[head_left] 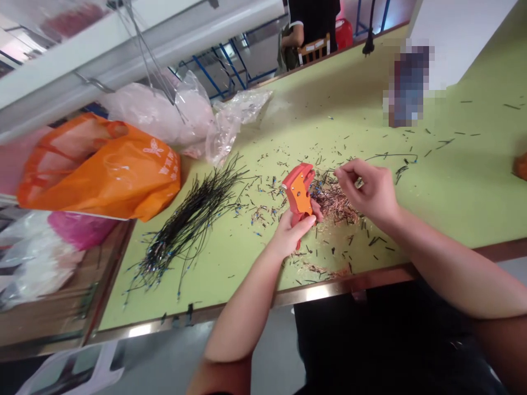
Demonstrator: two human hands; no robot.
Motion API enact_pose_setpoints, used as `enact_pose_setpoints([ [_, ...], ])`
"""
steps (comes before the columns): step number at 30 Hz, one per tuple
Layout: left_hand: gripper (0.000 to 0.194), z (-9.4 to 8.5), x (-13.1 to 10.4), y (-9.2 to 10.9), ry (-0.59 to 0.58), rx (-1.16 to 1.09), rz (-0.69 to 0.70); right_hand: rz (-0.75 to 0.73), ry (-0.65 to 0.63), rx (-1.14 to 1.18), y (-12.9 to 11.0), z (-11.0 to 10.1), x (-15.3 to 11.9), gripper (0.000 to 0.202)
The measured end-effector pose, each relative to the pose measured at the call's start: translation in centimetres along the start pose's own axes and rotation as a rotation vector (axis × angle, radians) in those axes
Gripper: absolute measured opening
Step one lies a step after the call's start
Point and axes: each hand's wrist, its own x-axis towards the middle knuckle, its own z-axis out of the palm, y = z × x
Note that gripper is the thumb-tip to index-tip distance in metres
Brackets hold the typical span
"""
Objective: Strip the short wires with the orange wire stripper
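Observation:
My left hand (294, 230) is wrapped round the handle of a red and orange hand tool (301, 192), whose head points up and away from me. To its right, my right hand (368, 186) is raised over the table with thumb and forefinger pinched together; a thin dark wire (391, 156) runs near the fingertips, and whether they grip it is too small to tell. Between and beneath the hands lies a pile of copper-coloured and black wire scraps (340, 203). Left of the tool, a bundle of long black wires (195, 211) with small blue tips rests on the green table (230, 258).
An orange bag (123, 170) and clear plastic bags (177, 112) stand at the back left. Toward the back right are a blurred upright item (409, 85) and a white panel (457, 38). A person (313, 24) sits beyond the table.

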Motion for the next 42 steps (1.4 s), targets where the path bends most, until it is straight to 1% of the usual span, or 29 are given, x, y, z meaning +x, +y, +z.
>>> enact_pose_setpoints([
  [4,0.036,0.5,-0.4,0.5,-0.021,0.093,-0.037,-0.045,-0.029,-0.007,-0.7,-0.1,-0.1,0.021],
  [6,0.036,0.6,-0.4,0.4,-0.033,0.101,-0.044,-0.063,-0.033,0.001,-1.0,-0.2,-0.2,0.019],
  [8,0.035,0.5,-0.4,0.2,-0.036,0.058,-0.054,-0.065,-0.019,0.002,-1.1,-0.2,-0.2,0.02],
  [11,0.036,0.1,-0.3,-0.4,-0.007,-0.062,-0.078,-0.027,-0.005,-0.009,-1.1,-0.1,-0.2,0.022],
  [15,0.04,-0.4,-0.3,-0.9,0.024,-0.139,-0.095,0.0,-0.085,0.007,-1.1,0.4,-0.5,0.021],
  [18,0.043,-0.4,-0.5,-1.1,0.005,-0.145,-0.131,-0.003,-0.146,0.045,-1.4,0.7,-0.9,0.022],
  [22,0.042,0.0,-0.7,-1.1,-0.003,-0.145,-0.186,0.036,-0.255,0.207,-2.1,0.9,-1.3,0.024],
  [24,0.038,0.2,-0.7,-1.1,-0.006,-0.17,-0.197,0.048,-0.281,0.25,-2.3,0.9,-1.4,0.024],
  [30,0.029,0.1,-0.3,-0.6,-0.078,-0.165,-0.119,0.051,-0.284,0.292,-2.6,0.9,-1.4,0.027],
  [36,0.038,0.4,-0.3,0.3,-0.044,-0.14,-0.126,-0.009,-0.215,0.197,-2.4,1.0,-1.4,0.026],
  [40,0.046,0.6,-0.3,0.6,-0.095,-0.114,-0.118,-0.016,-0.222,0.165,-2.3,1.1,-1.6,0.026],
  [42,0.049,0.7,-0.3,0.6,-0.1,-0.124,-0.129,-0.022,-0.221,0.159,-2.3,1.1,-1.7,0.025],
])
